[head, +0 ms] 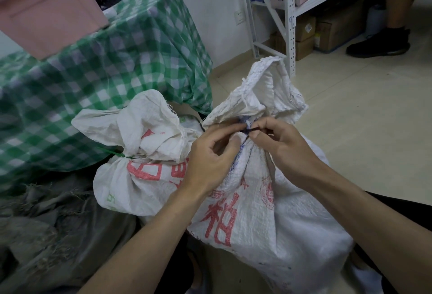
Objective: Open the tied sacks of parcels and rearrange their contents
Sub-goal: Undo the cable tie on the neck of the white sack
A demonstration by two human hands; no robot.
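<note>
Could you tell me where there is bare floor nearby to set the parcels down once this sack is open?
The bare tiled floor on the right, between the white sack and the metal shelving, is free. The left is crowded: a second tied sack, green checked bag and grey sacks.

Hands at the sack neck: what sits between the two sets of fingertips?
Head view: a dark tie cinching the white sack, pinched between left hand and right hand.
</note>
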